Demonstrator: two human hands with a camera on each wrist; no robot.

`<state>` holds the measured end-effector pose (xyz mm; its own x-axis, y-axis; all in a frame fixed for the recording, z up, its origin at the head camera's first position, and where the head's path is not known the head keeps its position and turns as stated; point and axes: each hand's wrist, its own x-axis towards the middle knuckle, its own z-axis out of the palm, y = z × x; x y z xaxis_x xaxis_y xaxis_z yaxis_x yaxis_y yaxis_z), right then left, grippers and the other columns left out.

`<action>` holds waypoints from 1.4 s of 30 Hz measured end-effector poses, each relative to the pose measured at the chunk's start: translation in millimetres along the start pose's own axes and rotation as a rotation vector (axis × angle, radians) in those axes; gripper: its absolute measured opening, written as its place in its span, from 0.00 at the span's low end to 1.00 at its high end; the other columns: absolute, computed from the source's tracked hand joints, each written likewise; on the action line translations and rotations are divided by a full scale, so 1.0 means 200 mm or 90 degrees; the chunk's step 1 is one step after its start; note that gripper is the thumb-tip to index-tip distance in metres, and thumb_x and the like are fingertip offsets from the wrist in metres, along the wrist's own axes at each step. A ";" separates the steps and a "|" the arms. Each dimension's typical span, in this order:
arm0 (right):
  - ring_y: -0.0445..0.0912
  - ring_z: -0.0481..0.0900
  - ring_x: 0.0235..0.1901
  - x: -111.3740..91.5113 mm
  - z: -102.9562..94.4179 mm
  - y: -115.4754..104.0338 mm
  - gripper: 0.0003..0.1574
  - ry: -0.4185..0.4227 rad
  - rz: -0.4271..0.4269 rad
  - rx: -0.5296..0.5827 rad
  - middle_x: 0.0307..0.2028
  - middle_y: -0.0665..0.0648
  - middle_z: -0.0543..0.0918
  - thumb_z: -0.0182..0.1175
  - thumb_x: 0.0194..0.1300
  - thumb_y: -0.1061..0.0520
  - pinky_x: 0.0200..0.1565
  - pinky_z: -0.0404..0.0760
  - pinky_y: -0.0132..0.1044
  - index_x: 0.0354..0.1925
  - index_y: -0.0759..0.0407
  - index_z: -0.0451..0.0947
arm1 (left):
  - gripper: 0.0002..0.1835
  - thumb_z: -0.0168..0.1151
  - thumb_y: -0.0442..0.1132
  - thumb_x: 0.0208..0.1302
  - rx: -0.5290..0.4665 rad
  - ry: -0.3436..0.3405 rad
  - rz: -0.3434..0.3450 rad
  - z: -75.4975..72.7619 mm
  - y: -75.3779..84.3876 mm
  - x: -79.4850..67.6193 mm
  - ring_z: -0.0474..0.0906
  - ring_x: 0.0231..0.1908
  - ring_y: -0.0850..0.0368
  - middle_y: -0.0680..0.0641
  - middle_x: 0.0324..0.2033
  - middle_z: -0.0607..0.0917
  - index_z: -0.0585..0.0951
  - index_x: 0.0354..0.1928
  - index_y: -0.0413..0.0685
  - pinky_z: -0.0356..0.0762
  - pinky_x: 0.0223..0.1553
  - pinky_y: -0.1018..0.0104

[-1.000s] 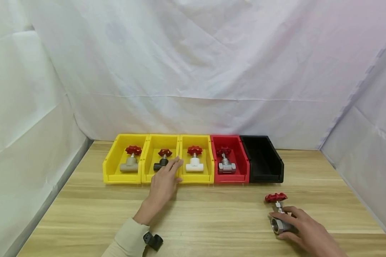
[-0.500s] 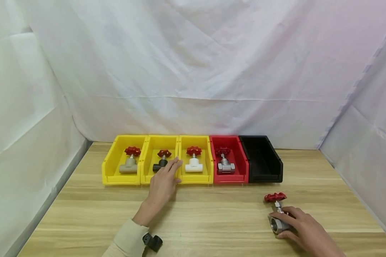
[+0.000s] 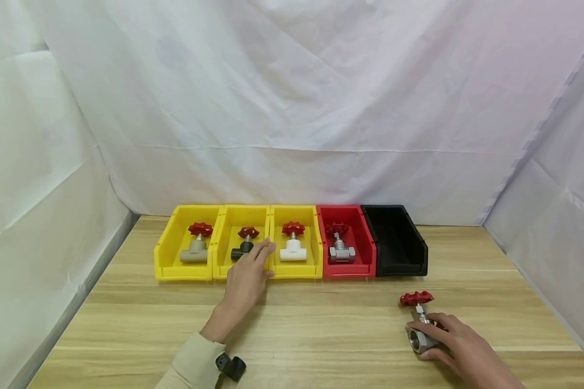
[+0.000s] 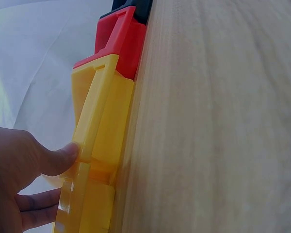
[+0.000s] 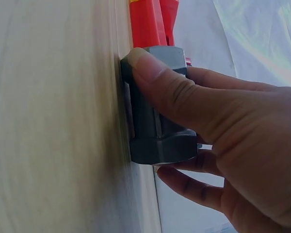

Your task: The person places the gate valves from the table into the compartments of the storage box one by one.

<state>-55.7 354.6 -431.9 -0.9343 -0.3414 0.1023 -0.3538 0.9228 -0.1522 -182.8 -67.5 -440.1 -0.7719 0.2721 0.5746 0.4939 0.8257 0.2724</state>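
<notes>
In the head view my right hand (image 3: 459,346) holds a steel handwheel valve (image 3: 420,340) by its body on the wooden table, its red wheel pointing away. The right wrist view shows the thumb across the hex-ended valve body (image 5: 157,116); some fingers are hidden behind it. My left hand (image 3: 248,278) rests at the divider between the middle two yellow bins, fingers extended over it. In the left wrist view its thumb (image 4: 63,158) touches the front rim of a yellow bin (image 4: 99,116). A black-bodied valve (image 3: 243,249) lies by those fingers, partly covered.
Along the back stand joined bins. A beige valve (image 3: 194,251) lies in the left yellow bin, a white valve (image 3: 293,249) in the right yellow one. The red bin (image 3: 370,254) holds another steel valve (image 3: 342,253). A black bin (image 3: 401,270) ends the row. White cloth surrounds the table.
The camera view shifts very slightly between the first two frames. Both hands, the valves and the bins keep their places.
</notes>
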 end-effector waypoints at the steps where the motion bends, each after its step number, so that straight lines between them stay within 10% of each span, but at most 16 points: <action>1: 0.47 0.76 0.46 0.00 0.00 0.00 0.30 0.002 -0.008 -0.005 0.49 0.52 0.76 0.67 0.52 0.37 0.39 0.80 0.46 0.55 0.34 0.79 | 0.33 0.76 0.37 0.48 0.001 0.001 0.000 0.00 0.00 0.00 0.76 0.26 0.53 0.47 0.60 0.75 0.77 0.59 0.47 0.63 0.15 0.74; 16: 0.47 0.75 0.44 0.05 -0.02 -0.03 0.32 -0.002 -0.014 -0.045 0.48 0.54 0.77 0.71 0.48 0.43 0.40 0.79 0.48 0.55 0.35 0.78 | 0.32 0.76 0.36 0.49 -0.001 0.007 0.005 0.00 -0.01 0.00 0.76 0.26 0.53 0.47 0.60 0.75 0.77 0.59 0.47 0.64 0.16 0.73; 26: 0.44 0.76 0.36 0.14 -0.07 0.00 0.35 0.117 -0.111 -0.093 0.41 0.52 0.77 0.75 0.42 0.47 0.35 0.78 0.45 0.52 0.45 0.81 | 0.32 0.76 0.36 0.48 -0.006 0.010 0.008 0.00 -0.01 0.00 0.74 0.24 0.54 0.47 0.60 0.76 0.77 0.59 0.46 0.62 0.15 0.74; 42: 0.55 0.79 0.37 0.37 -0.19 0.07 0.36 0.156 -0.215 -0.107 0.41 0.62 0.78 0.76 0.39 0.53 0.33 0.78 0.51 0.51 0.51 0.80 | 0.32 0.76 0.36 0.49 -0.003 0.013 0.016 0.00 0.00 0.00 0.74 0.25 0.54 0.47 0.59 0.76 0.77 0.58 0.46 0.62 0.15 0.75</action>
<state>-127.5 348.9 -388.6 -0.7224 -0.5952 0.3520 -0.6067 0.7898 0.0901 -182.2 -67.3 -441.1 -0.7511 0.2827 0.5966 0.5152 0.8161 0.2618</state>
